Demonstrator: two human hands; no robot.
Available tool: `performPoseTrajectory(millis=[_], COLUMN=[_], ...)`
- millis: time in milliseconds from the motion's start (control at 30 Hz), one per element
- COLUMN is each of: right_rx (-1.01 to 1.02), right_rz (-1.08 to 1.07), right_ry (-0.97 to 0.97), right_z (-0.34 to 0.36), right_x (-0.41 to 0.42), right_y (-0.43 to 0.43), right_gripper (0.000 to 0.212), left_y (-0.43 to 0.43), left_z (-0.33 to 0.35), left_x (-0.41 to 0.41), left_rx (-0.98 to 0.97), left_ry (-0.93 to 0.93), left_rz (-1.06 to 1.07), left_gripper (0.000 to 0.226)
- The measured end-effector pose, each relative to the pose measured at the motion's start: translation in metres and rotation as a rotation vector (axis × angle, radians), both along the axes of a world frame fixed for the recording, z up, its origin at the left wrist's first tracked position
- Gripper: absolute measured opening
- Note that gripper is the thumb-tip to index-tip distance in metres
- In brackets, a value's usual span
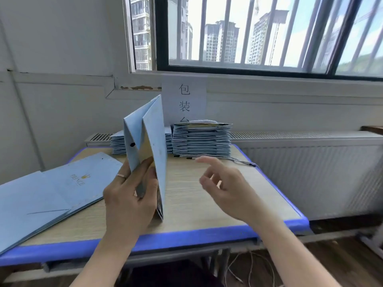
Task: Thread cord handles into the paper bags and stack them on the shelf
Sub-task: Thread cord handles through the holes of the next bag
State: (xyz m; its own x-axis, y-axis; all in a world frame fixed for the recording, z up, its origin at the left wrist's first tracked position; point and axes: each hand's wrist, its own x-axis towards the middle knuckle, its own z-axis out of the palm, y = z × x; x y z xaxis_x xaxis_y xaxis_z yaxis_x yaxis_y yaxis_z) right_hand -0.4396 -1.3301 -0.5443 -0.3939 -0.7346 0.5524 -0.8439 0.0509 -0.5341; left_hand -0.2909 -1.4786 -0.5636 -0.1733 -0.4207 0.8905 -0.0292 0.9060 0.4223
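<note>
My left hand (130, 191) grips a folded light-blue paper bag (152, 141) and holds it upright on the table, its gusset spread open at the top. A small black cord end (132, 144) shows at a hole in the bag's left panel. My right hand (226, 183) hovers to the right of the bag with relaxed fingers, the index finger pointing up and left, holding nothing. A grey-blue cord handle (228, 159) lies on the table beyond that hand.
Flat blue bags (51, 193) lie spread at the table's left. Two stacks of folded bags (202, 138) stand at the back by the wall. The wooden table (196, 212) has a blue edge. A radiator (310, 172) stands on the right under the window.
</note>
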Motion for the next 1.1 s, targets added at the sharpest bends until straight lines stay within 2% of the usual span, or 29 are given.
performPoseTrajectory(millis=[133,233,367,467,733,867,1100], right_rx=[-0.047,0.163,0.458,0.526,0.315,0.222,-0.049], right_rz=[-0.404,-0.629,-0.676,-0.673,-0.722,-0.708,-0.506], right_ry=[-0.027,-0.119,-0.23,-0.267,-0.229,-0.211,-0.278], right_z=[0.009,0.015,0.009,-0.001,-0.011,-0.003,0.041], right_x=[-0.081,-0.138,-0.175,-0.186,-0.194,-0.186,-0.166], right_y=[0.028,0.04,0.036,0.029,0.028,0.027,0.011], right_gripper=[0.028,0.039,0.054,0.052,0.019,0.02,0.016], left_y=[0.0,-0.001,0.001,0.003,0.001,0.0,0.001], left_z=[-0.001,-0.002,-0.002,-0.001,-0.003,-0.003,-0.002], left_x=[-0.002,-0.003,-0.002,-0.002,-0.002,-0.002,-0.001], left_rx=[-0.02,-0.016,-0.023,-0.03,0.02,0.03,0.053], left_ry=[0.0,0.009,0.034,0.042,0.031,0.036,0.048], left_rz=[0.024,0.041,0.035,0.034,0.02,0.014,-0.011], left_gripper=[0.032,0.034,0.032,0.032,0.031,0.03,0.029])
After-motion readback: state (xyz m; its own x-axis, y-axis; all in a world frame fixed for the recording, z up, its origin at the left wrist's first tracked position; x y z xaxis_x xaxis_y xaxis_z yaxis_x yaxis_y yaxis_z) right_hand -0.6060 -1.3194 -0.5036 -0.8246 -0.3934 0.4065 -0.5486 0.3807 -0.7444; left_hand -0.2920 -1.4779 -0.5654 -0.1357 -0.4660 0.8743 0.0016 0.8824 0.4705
